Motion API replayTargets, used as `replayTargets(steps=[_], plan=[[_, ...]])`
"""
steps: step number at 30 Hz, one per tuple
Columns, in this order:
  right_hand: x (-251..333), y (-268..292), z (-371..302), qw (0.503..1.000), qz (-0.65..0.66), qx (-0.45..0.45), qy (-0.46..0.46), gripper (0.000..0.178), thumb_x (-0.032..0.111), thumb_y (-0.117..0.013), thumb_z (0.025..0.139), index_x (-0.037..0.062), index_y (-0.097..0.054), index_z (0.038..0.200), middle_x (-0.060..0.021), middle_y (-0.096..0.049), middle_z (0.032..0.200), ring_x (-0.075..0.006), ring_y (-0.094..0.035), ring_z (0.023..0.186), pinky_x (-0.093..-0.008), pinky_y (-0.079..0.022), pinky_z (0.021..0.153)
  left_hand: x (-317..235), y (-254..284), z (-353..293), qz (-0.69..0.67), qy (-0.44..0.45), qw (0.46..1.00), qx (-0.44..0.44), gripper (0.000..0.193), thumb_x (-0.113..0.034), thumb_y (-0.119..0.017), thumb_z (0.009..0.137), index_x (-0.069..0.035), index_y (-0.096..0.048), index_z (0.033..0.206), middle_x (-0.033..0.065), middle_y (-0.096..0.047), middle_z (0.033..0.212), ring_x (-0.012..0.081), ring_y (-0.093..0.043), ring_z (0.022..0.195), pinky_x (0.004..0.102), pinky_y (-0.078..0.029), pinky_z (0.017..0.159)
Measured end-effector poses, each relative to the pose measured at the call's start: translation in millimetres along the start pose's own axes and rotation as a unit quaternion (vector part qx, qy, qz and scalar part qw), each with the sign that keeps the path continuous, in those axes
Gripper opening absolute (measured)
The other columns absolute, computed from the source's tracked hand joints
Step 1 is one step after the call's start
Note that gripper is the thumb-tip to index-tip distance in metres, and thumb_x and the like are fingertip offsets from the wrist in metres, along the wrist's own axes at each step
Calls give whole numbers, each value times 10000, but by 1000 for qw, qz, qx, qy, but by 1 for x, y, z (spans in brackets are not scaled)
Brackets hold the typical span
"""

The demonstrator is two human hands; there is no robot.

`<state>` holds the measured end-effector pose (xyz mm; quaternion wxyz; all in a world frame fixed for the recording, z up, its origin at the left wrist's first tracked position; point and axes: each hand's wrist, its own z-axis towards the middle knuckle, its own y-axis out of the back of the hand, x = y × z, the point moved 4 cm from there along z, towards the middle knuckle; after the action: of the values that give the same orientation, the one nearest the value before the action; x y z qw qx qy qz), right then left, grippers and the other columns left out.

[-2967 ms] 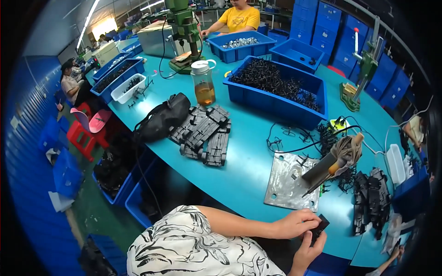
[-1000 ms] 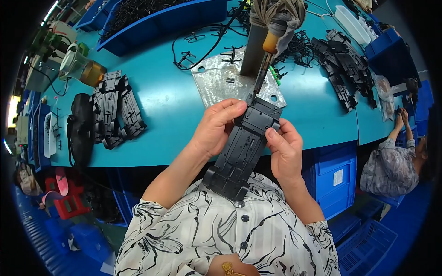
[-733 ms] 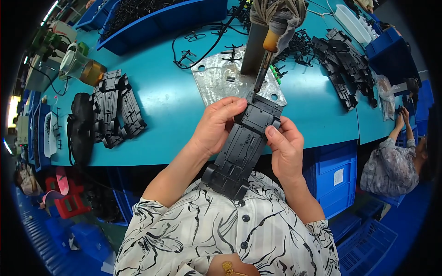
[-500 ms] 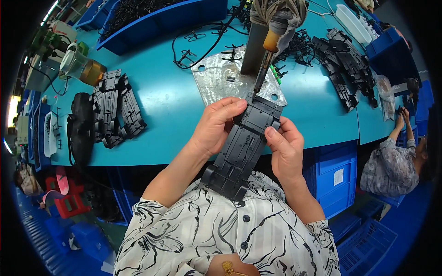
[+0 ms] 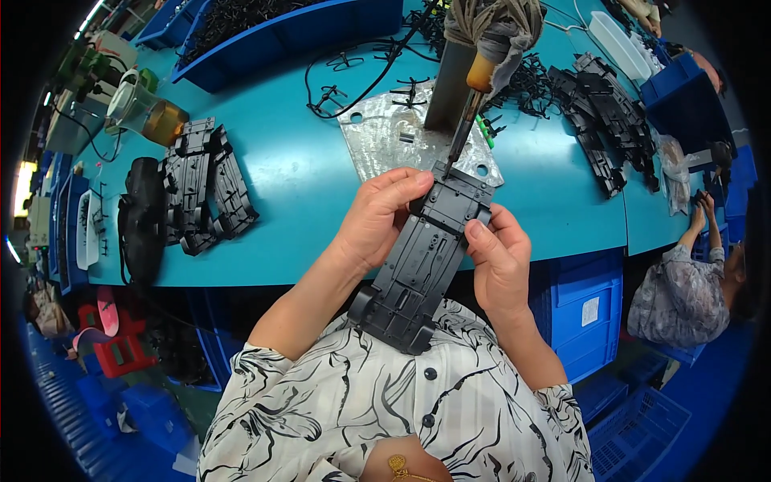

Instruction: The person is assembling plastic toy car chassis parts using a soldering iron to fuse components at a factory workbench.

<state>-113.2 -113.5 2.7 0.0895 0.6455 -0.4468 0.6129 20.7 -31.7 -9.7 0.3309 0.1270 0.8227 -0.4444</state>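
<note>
Both my hands hold a long black plastic chassis (image 5: 418,249), tilted with its far end up at the table's edge. My left hand (image 5: 377,213) pinches its far left side between thumb and fingers. On the right side, my right hand (image 5: 499,253) grips it with the thumb on top. The dark metal tip of a soldering iron (image 5: 464,132) with an amber collar and a cloth-wrapped handle meets the far end of the chassis. Whether the tip presses in or only touches, I cannot tell. Beneath it lies a scuffed metal plate (image 5: 377,145) with an upright metal post (image 5: 446,92).
Similar black chassis pieces lie on the teal table at left (image 5: 191,181) and right (image 5: 606,112). A blue bin (image 5: 281,40) of small black parts stands at the back. A jar of amber liquid (image 5: 165,122) stands far left. Another person (image 5: 679,293) sits at the right.
Both hands keep their grip on the chassis. Its near end has shifted very slightly, and the whole view has moved a little; the iron's tip stays at the far end.
</note>
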Motion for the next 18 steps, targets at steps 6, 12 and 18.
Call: replayTargets(steps=[6, 12, 18], plan=[[-4, 6, 1, 1000, 5, -3, -7, 318, 128, -643, 837, -26, -542, 1096, -25, -602, 888, -66, -506, 702, -201, -399, 650, 2, 0, 3, 11, -3, 1000, 8, 176, -209, -625, 876, -35, -608, 860, 20, -614, 789, 84, -575, 698, 230, -485, 643], [-1, 4, 0, 1000, 3, -2, -7, 301, 127, -642, 836, -22, -545, 1079, -25, -602, 890, -63, -510, 701, -200, -402, 646, 1, -1, 2, 5, 8, 1000, 1, 178, -217, -619, 879, -42, -605, 854, 21, -616, 796, 87, -583, 698, 232, -493, 650], [2, 1, 1, 1000, -3, 3, -6, 284, 121, -641, 831, -19, -547, 1060, -19, -596, 881, -60, -503, 696, -193, -397, 637, 0, -3, 0, -6, 29, 1000, -6, 188, -225, -604, 888, -37, -599, 890, 41, -622, 840, 101, -600, 739, 248, -509, 678]])
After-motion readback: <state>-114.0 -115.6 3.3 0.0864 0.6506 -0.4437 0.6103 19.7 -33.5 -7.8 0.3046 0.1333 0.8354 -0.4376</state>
